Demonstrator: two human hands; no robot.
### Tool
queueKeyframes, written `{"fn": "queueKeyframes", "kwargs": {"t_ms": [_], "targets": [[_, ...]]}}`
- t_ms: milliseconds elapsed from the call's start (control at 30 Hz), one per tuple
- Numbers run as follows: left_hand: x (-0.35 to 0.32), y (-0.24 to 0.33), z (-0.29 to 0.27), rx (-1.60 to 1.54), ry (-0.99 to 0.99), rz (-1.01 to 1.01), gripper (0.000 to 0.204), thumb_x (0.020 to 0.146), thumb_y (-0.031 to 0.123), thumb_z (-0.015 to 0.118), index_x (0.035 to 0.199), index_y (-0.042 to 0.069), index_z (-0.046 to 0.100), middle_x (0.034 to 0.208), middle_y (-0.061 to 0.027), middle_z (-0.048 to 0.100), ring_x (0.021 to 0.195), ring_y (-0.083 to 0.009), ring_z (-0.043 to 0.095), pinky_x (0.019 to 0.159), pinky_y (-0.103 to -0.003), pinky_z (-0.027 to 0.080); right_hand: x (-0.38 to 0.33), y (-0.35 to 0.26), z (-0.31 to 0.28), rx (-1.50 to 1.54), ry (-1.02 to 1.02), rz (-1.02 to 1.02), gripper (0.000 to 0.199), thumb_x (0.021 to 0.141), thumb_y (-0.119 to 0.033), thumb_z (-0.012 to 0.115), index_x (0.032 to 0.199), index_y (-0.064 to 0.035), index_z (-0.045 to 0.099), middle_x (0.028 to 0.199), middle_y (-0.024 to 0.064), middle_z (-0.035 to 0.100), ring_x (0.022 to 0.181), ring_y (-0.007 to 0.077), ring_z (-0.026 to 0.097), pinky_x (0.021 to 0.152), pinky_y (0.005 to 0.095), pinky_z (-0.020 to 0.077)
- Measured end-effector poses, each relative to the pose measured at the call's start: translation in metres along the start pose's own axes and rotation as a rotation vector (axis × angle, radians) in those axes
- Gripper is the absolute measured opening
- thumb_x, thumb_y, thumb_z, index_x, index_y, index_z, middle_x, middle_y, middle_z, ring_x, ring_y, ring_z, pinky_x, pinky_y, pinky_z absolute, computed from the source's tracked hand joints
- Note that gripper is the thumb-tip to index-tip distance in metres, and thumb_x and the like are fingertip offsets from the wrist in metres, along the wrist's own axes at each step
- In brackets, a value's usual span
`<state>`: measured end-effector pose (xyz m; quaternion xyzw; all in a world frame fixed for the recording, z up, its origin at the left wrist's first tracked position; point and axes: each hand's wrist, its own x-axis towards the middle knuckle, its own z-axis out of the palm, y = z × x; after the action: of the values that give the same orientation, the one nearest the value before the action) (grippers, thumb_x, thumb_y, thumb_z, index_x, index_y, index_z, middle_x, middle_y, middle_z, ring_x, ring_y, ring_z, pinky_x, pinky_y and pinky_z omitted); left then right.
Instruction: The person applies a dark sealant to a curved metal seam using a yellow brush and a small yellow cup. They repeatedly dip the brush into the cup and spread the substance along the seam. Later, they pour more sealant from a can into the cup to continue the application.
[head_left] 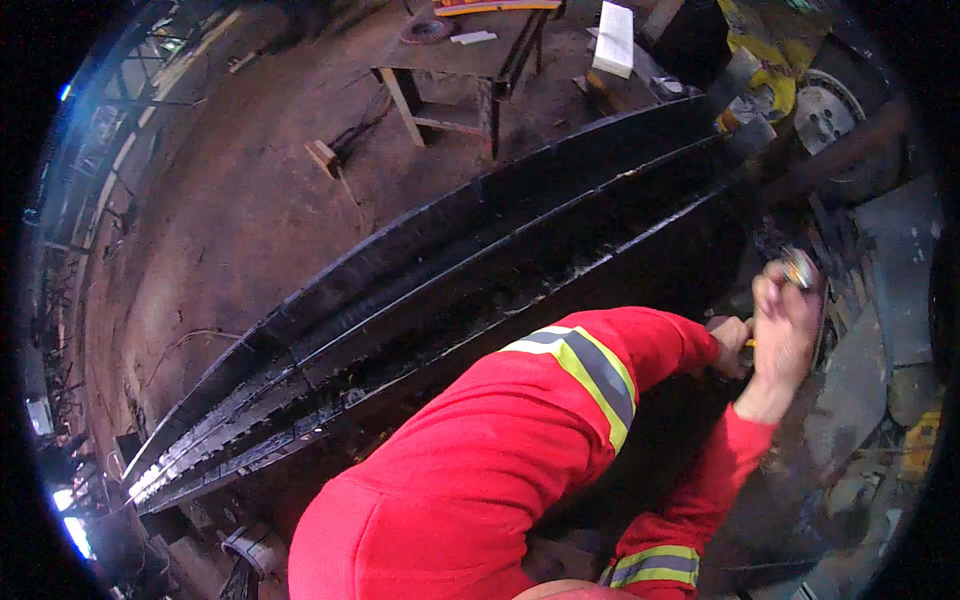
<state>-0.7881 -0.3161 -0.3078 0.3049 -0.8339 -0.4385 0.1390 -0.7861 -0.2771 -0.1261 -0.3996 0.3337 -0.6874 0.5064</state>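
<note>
Gripping a small metal tool [799, 268] in the right hand [785, 335], left hand [733, 343] clenched just beside it, at the black steel beam's [480, 290] end; progress unclear.

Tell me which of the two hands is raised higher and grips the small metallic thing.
The right hand, nearer the picture's right edge, is raised with a small metallic object at its top. The left hand sits lower, against the black steel beam.
</note>
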Motion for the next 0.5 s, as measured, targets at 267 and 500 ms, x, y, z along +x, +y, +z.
{"fn": "queueKeyframes", "kwargs": {"t_ms": [267,500], "targets": [[0.044,0.001,-0.036,0.007,-0.062,0.040,0.072,0.055,0.047,0.088,0.107,0.002,0.069,0.100,-0.0136,0.072,0.092,-0.0282,0.070,0.080,-0.039,0.057,-0.121,-0.054,-0.085,-0.343,0.749,-0.531,0.031,0.089,-0.008,0.069,0.118,0.0000,0.060,0.090,0.0083,0.060,0.077,0.0173,0.052,0.064,0.0285,0.0400],[0.064,0.014,-0.011,0.159,-0.029,0.200,0.089,0.064,0.041,0.091,0.128,-0.005,0.049,0.119,-0.0140,0.065,0.110,-0.0208,0.063,0.095,-0.033,0.051,-0.215,0.037,-0.184,-0.341,1.415,-0.470,0.033,0.075,-0.003,0.080,0.104,0.0002,0.065,0.096,0.0068,0.068,0.092,0.0181,0.063,0.088,0.0315,0.0475]]}}
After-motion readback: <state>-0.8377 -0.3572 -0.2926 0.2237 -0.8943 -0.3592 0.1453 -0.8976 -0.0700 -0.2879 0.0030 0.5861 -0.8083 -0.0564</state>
